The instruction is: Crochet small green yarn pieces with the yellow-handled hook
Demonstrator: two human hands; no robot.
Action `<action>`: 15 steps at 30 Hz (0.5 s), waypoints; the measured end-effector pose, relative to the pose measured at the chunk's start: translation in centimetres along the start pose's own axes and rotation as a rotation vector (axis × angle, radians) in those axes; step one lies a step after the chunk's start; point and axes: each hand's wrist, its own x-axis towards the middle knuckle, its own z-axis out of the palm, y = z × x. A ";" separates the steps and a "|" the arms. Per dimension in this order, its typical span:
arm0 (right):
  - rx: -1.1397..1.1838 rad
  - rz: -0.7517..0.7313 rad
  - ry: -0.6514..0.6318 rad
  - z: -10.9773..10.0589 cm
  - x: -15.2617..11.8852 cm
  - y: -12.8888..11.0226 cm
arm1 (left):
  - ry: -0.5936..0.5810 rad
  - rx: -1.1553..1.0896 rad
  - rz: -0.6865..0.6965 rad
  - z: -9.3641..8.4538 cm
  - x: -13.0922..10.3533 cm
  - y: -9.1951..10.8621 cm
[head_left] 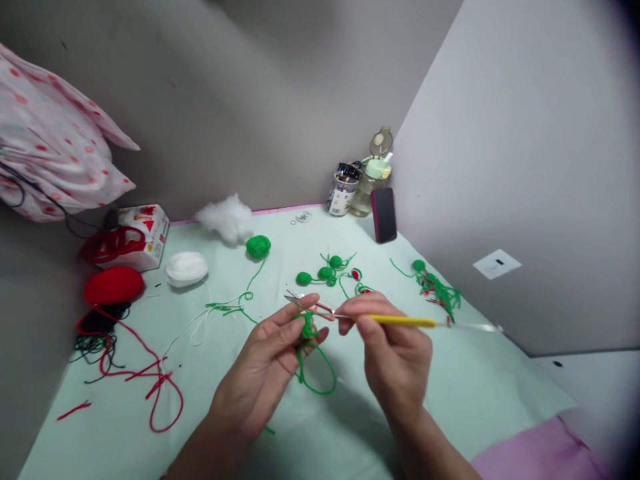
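My left hand [273,353] pinches a small green crocheted piece [307,326] near the middle of the table. A loop of green yarn [334,377] hangs below that piece. In my right hand [395,350] is a crochet hook with a yellow handle [400,321]; its metal tip reaches left to the green piece. Orange-handled scissors [325,309] lie just behind my hands, partly hidden by my fingers. Beyond them are several small green crocheted balls [327,273] with yarn tails and red-and-white bits.
Red yarn [114,286], white yarn [186,269] and green yarn [258,247] lie left and back, near white stuffing [227,219]. A phone [384,215], pen jar [343,192] and bottle [368,187] stand at the back. Green yarn scraps [440,290] are at right.
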 end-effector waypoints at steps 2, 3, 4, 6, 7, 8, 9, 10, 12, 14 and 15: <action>0.172 0.120 0.006 0.0 0.6 -0.1 | 0.043 0.065 0.061 -0.2 -0.1 -0.1; 0.200 0.138 -0.017 0.1 0.7 -0.1 | 0.064 0.127 0.111 -0.3 -0.1 -0.2; 0.170 0.122 -0.052 0.2 0.6 -0.2 | 0.087 0.199 0.164 -0.4 -0.2 -0.5; -0.046 -0.016 -0.111 0.5 0.2 -0.4 | 0.133 0.308 0.248 -0.5 -0.3 -0.9; -0.184 -0.122 -0.126 0.7 -0.1 -0.4 | 0.144 0.324 0.264 -0.4 -0.3 -1.1; -0.304 -0.221 -0.135 0.8 -0.5 -0.4 | 0.142 0.313 0.258 -0.4 -0.3 -1.3; -0.380 -0.296 -0.132 0.9 -0.8 -0.4 | 0.128 0.284 0.237 -0.3 -0.3 -1.4; -0.402 -0.334 -0.115 0.9 -1.0 -0.4 | 0.111 0.251 0.209 -0.2 -0.3 -1.4; -0.309 -0.278 -0.080 1.0 -1.1 -0.4 | 0.082 0.197 0.170 0.0 -0.3 -1.3; -0.141 -0.137 -0.056 1.0 -0.8 -0.3 | 0.067 0.172 0.162 0.2 -0.3 -1.1; -0.058 -0.071 -0.045 1.0 -0.6 -0.3 | 0.061 0.166 0.164 0.3 -0.4 -1.0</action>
